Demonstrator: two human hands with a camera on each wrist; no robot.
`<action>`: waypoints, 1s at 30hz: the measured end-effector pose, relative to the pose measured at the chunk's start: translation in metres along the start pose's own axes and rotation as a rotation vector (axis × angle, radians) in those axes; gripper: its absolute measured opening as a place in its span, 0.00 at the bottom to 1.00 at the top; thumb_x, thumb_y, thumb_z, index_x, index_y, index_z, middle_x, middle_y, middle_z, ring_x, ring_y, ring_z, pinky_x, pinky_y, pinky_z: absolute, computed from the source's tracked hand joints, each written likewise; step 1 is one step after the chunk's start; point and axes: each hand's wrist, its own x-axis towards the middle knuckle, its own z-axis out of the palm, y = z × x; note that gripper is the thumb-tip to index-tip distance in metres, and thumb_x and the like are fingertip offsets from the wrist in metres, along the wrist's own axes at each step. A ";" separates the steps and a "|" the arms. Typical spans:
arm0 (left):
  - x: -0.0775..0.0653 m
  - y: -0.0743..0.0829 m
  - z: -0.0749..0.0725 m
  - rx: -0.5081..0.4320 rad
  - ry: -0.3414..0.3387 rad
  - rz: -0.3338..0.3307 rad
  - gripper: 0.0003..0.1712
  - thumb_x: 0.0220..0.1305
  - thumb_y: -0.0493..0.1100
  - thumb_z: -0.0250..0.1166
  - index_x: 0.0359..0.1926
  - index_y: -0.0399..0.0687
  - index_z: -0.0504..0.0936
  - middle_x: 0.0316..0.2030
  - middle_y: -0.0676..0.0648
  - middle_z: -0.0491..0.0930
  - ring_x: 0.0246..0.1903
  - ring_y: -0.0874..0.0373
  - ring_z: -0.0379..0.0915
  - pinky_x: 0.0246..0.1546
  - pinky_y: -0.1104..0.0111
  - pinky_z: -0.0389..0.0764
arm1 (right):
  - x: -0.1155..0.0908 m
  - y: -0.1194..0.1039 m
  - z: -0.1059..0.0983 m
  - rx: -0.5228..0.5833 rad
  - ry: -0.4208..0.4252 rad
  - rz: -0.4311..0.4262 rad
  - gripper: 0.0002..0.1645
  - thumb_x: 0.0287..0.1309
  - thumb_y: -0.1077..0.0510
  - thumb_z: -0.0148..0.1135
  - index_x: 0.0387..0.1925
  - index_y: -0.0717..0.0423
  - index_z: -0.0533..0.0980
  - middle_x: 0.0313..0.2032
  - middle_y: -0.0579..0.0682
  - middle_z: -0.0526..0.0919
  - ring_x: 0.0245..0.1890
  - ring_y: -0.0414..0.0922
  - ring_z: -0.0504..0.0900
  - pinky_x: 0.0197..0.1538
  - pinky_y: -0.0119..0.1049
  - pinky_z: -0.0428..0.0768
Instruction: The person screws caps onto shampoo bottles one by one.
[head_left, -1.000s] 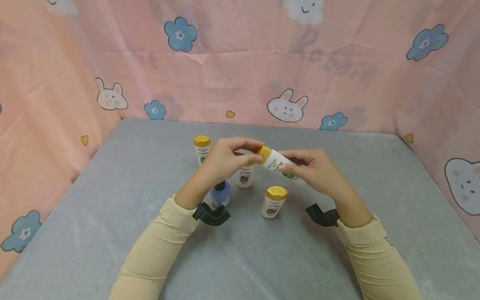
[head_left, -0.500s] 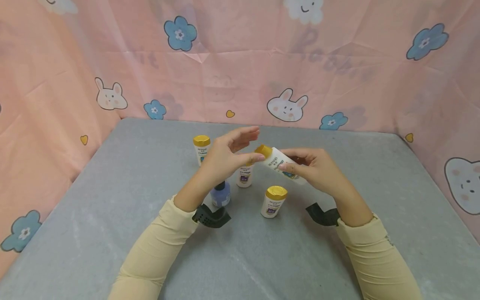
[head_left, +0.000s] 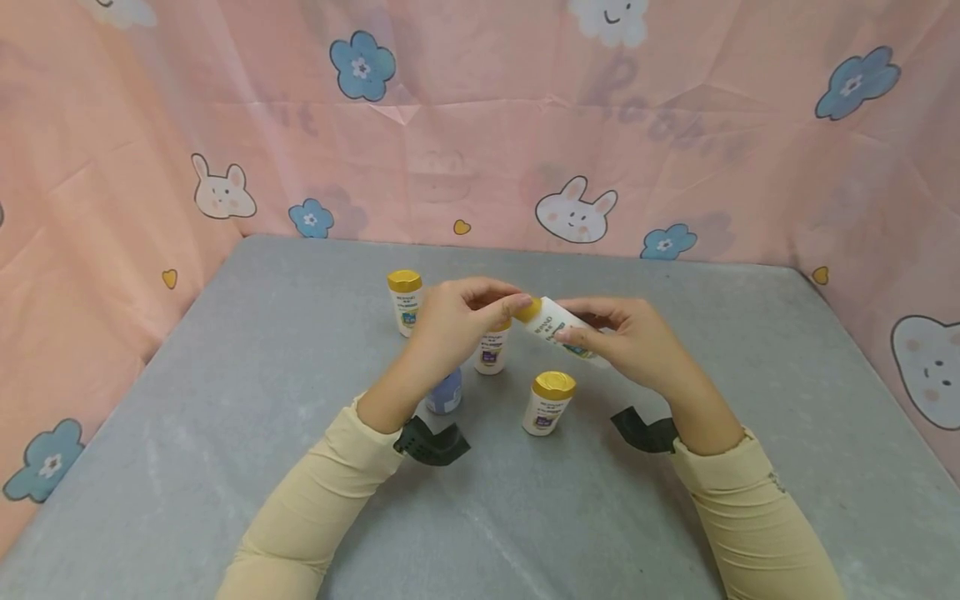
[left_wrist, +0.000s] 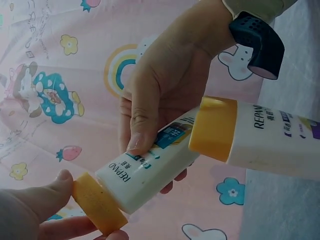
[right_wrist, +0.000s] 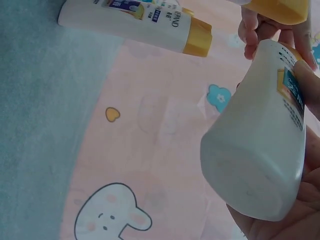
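Note:
Held tilted above the table is a white shampoo-style bottle (head_left: 553, 323) with a yellow cap (left_wrist: 100, 204). My right hand (head_left: 639, 340) grips its body, thumb along the label, as the right wrist view shows too. My left hand (head_left: 453, 327) pinches the cap between thumb and fingers. In the left wrist view, the cap's edges do not line up with the bottle's shoulders. Similar yellow-capped bottles stand upright about the hands: one at the back left (head_left: 407, 304), one behind the left hand (head_left: 491, 352) and partly hidden, one in front (head_left: 549, 404).
A blue-purple bottle (head_left: 445, 392) stands under my left wrist, its top hidden by the arm. The grey tabletop (head_left: 262, 400) reaches back to a pink printed curtain (head_left: 480, 125). Dark wrist mounts (head_left: 433, 442) stick out below both wrists.
Half a second ago my left fingers were lifted off the cap, with the thumb near it. They have come back down and pinch it again. The right hand holds the bottle almost unmoved.

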 end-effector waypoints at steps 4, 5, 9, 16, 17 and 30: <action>0.000 0.001 0.000 0.029 -0.008 0.017 0.15 0.64 0.52 0.69 0.48 0.51 0.88 0.46 0.51 0.88 0.45 0.58 0.85 0.45 0.67 0.87 | 0.000 0.001 -0.001 0.013 0.004 -0.006 0.21 0.62 0.57 0.68 0.56 0.59 0.81 0.46 0.57 0.87 0.37 0.33 0.80 0.34 0.31 0.82; 0.000 0.002 -0.001 0.038 -0.010 0.025 0.16 0.64 0.51 0.69 0.49 0.51 0.88 0.46 0.51 0.88 0.46 0.58 0.84 0.44 0.67 0.86 | 0.000 0.001 -0.001 0.016 0.006 -0.009 0.21 0.62 0.57 0.68 0.56 0.60 0.81 0.46 0.57 0.87 0.36 0.33 0.80 0.34 0.31 0.82; 0.000 0.002 -0.003 0.034 -0.048 0.053 0.20 0.63 0.49 0.70 0.55 0.50 0.85 0.50 0.51 0.87 0.50 0.58 0.83 0.47 0.67 0.86 | 0.000 0.003 -0.002 0.024 0.010 -0.008 0.21 0.62 0.57 0.68 0.55 0.61 0.81 0.45 0.58 0.87 0.36 0.33 0.81 0.34 0.30 0.82; 0.001 0.002 -0.008 -0.010 -0.043 -0.041 0.28 0.61 0.52 0.71 0.61 0.51 0.80 0.52 0.50 0.86 0.51 0.60 0.83 0.55 0.62 0.83 | 0.001 0.002 -0.002 0.016 0.014 0.017 0.21 0.62 0.56 0.68 0.55 0.59 0.81 0.44 0.58 0.87 0.37 0.35 0.82 0.36 0.30 0.83; 0.000 0.002 -0.007 -0.012 -0.038 -0.048 0.26 0.61 0.52 0.71 0.59 0.50 0.82 0.51 0.50 0.86 0.50 0.60 0.83 0.53 0.63 0.84 | 0.001 0.002 -0.002 0.016 0.014 0.019 0.21 0.62 0.56 0.68 0.55 0.59 0.81 0.44 0.57 0.87 0.37 0.35 0.82 0.36 0.30 0.83; 0.000 0.004 -0.006 -0.051 -0.077 -0.006 0.25 0.62 0.45 0.72 0.61 0.51 0.81 0.53 0.50 0.85 0.53 0.59 0.81 0.52 0.67 0.84 | 0.000 0.001 -0.001 0.025 0.024 -0.009 0.20 0.62 0.58 0.68 0.54 0.61 0.81 0.44 0.59 0.87 0.36 0.34 0.82 0.34 0.30 0.82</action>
